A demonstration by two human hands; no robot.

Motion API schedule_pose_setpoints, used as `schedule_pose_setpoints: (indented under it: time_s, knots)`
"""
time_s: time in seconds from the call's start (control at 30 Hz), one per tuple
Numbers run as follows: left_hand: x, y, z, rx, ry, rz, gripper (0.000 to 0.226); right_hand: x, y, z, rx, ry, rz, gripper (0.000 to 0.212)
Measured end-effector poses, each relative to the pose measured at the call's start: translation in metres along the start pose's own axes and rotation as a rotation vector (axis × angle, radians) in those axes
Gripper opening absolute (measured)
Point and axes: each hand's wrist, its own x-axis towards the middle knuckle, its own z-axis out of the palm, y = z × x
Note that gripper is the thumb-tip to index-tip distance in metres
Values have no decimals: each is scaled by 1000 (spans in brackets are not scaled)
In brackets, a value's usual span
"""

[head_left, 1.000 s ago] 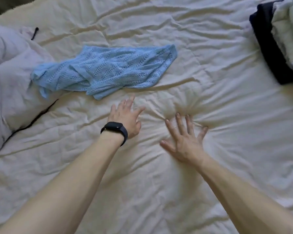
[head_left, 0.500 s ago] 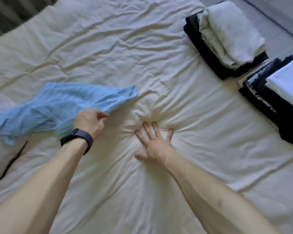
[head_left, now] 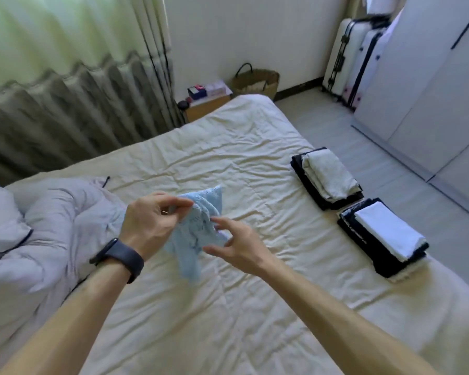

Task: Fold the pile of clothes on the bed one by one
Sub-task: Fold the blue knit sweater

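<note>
Left hand [head_left: 152, 223] is up over the middle of the bed [head_left: 241, 147], fingers curled in, thumb and fingertips pinching the top edge of a blue knit top [head_left: 198, 231]; black wristband [head_left: 119, 257] on that wrist. The blue knit top hangs bunched from that pinch, lifted off the cover, its lower end dangling between the two forearms and one corner poking up on the far side. The cloth is blurred, so its exact shape is hard to read. Right hand [head_left: 238, 247] is just right of it, half open in a loose claw. Its fingertips touch the right side of the cloth and the thumb sits apart below, not closed on it as far as I can see. The bed has a cream, wrinkled cover. A grey quilt [head_left: 52, 226] is heaped on the left side of the bed, near the left forearm. Two piles of folded clothes sit at the right edge of the bed, well apart from the hands. The far stack [head_left: 328, 177] has dark pieces below and a pale folded piece on top. The near stack [head_left: 385, 236], just beside it, has dark pieces below and a white piece on top. Past the bed, a curtain [head_left: 52, 90] runs along the far left. A bedside stand [head_left: 209, 102] with small boxes on it is in the far corner, and a woven basket [head_left: 255, 82] stands just right of it against the wall. Pale suitcases [head_left: 355, 58] stand upright far right, and a white wardrobe [head_left: 431, 90] runs along the right.
</note>
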Motion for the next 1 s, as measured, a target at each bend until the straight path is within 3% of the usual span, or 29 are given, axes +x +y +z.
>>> schedule_pose_setpoints:
  time_s: [0.07,0.23,0.37,0.4,0.5,0.57,0.67,0.73,0.83,1.0]
  knots:
    - [-28,22,-35,-138,19,35,23,-33,-38,-6,-31,136,-75,52]
    - [-108,72,-121,-305,75,127,24,-120,-137,-14,-48,141,-169,60]
    - [-177,106,-177,-298,108,170,25,-187,-206,-8,-147,227,-239,8]
    - [-194,111,-191,-306,131,159,23,-203,-221,-6,-165,254,-253,4]
    - [-238,118,-226,-383,198,77,14,-248,-257,-3,-125,280,-294,12]
    - [-263,122,-245,-475,239,0,11,-276,-278,10,-110,238,-334,40]
    - [-287,136,-262,-616,305,-64,10,-300,-293,44,-353,152,-343,78]
    - [-302,148,-277,-722,366,-74,12,-312,-298,66,-389,66,-342,66]
    - [-320,159,-303,-847,479,-82,14,-320,-299,90,-380,72,-413,20]
    - [-345,144,-348,-716,686,-92,14,-318,-312,71,-126,256,-374,14]
